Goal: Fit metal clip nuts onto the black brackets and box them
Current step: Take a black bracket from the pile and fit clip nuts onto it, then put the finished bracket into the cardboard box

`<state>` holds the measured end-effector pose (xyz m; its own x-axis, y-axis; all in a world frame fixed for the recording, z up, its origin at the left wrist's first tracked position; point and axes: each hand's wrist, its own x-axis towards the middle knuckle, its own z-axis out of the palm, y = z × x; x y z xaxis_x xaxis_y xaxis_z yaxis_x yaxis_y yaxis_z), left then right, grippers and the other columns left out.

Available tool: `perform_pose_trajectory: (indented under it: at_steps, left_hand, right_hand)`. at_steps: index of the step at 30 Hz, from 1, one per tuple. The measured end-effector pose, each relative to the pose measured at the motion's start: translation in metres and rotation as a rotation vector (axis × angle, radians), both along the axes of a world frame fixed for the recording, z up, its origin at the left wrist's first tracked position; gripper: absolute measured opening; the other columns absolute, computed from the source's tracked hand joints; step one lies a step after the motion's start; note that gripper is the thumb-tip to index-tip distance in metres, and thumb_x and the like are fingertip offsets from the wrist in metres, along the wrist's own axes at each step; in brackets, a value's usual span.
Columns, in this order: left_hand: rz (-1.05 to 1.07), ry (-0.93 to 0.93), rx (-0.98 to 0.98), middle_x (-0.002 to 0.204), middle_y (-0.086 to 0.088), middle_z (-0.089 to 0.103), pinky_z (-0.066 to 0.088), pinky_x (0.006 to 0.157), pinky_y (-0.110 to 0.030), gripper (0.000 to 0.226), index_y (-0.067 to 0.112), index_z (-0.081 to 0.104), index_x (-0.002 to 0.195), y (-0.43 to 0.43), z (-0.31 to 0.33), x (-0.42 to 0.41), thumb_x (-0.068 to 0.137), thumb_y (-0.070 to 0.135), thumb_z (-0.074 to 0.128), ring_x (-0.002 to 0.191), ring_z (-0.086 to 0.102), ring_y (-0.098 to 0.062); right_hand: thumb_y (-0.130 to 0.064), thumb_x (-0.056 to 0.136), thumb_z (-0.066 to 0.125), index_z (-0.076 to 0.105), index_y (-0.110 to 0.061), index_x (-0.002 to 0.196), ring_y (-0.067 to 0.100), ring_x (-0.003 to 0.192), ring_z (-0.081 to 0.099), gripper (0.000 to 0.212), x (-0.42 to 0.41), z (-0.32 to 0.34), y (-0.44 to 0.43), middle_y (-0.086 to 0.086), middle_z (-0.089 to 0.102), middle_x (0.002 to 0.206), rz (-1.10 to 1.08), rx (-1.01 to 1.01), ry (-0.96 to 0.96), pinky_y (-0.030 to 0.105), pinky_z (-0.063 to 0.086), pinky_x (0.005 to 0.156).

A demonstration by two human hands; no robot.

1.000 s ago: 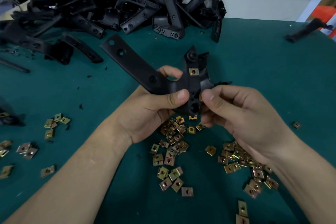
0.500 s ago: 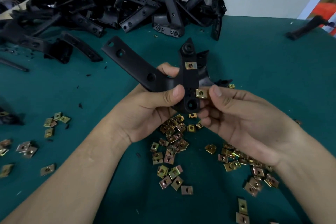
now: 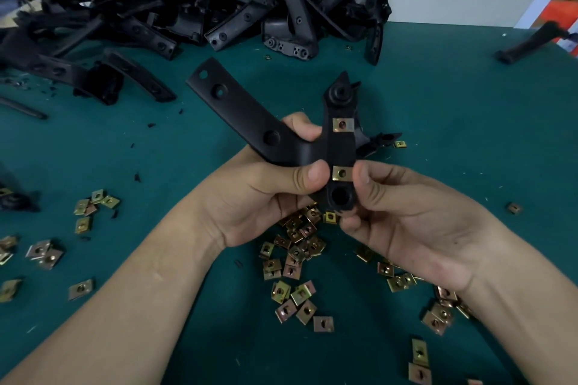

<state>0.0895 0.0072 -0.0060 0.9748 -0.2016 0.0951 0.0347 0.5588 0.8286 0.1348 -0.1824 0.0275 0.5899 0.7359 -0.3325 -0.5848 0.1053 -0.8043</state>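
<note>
I hold a black angled bracket (image 3: 250, 116) above the green table. My left hand (image 3: 262, 194) grips it at the bend, thumb on the front. Two brass clip nuts sit on its upright arm: an upper clip nut (image 3: 342, 125) and a lower clip nut (image 3: 341, 173). My right hand (image 3: 406, 216) holds the arm's lower end, thumb tip beside the lower nut and fingers curled behind the bracket. Loose clip nuts (image 3: 297, 253) lie scattered under my hands.
A big heap of black brackets (image 3: 250, 6) fills the back of the green table (image 3: 469, 122). More clip nuts lie at the left (image 3: 90, 209) and lower right (image 3: 438, 312). A lone black part (image 3: 528, 44) lies at the far right.
The second clip nut, held at the bracket's edge by my right hand, has slid fully onto the lower arm. My right thumb has drawn back beside it.
</note>
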Motion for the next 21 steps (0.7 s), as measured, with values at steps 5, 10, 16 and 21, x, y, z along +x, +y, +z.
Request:
perform_pose_trajectory:
  at_steps: [5,10,16,21]
  left_hand:
    - [-0.025,-0.034,0.023,0.099,0.000,0.071,0.057,0.081,-0.038,0.050,0.022,0.051,0.102,-0.001,0.001,0.000,0.071,0.017,0.089,0.089,0.071,-0.019]
    - [0.086,-0.033,0.027,0.112,-0.013,0.069,0.057,0.085,-0.040,0.040,0.026,0.060,0.093,0.000,-0.002,0.002,0.068,0.014,0.089,0.098,0.069,-0.030]
    - [0.191,0.035,0.097,0.115,-0.011,0.071,0.058,0.093,-0.044,0.027,0.023,0.068,0.101,-0.003,0.000,0.005,0.079,0.008,0.076,0.106,0.069,-0.029]
    - [0.518,0.015,0.082,0.117,-0.010,0.069,0.058,0.088,-0.043,0.060,0.024,0.046,0.146,0.001,0.016,0.004,0.094,-0.001,0.062,0.114,0.067,-0.025]
  right_hand:
    - [-0.026,0.063,0.076,0.073,-0.004,0.081,0.007,0.060,0.060,0.028,-0.001,-0.002,0.001,0.003,0.069,0.074,0.022,0.030,-0.025,0.018,0.054,0.056]
    - [-0.020,0.073,0.074,0.075,-0.007,0.111,0.019,0.092,0.070,0.041,0.005,-0.004,-0.001,0.016,0.072,0.113,-0.084,0.043,-0.238,0.027,0.060,0.083]
    - [-0.014,0.075,0.074,0.074,-0.014,0.114,0.022,0.104,0.067,0.039,0.006,-0.005,0.003,0.011,0.072,0.107,-0.250,0.046,-0.436,0.037,0.053,0.102]
    - [-0.002,0.078,0.070,0.071,-0.010,0.113,0.021,0.100,0.063,0.036,0.012,0.011,-0.003,0.011,0.071,0.108,-0.341,-0.020,-0.457,0.034,0.052,0.101]
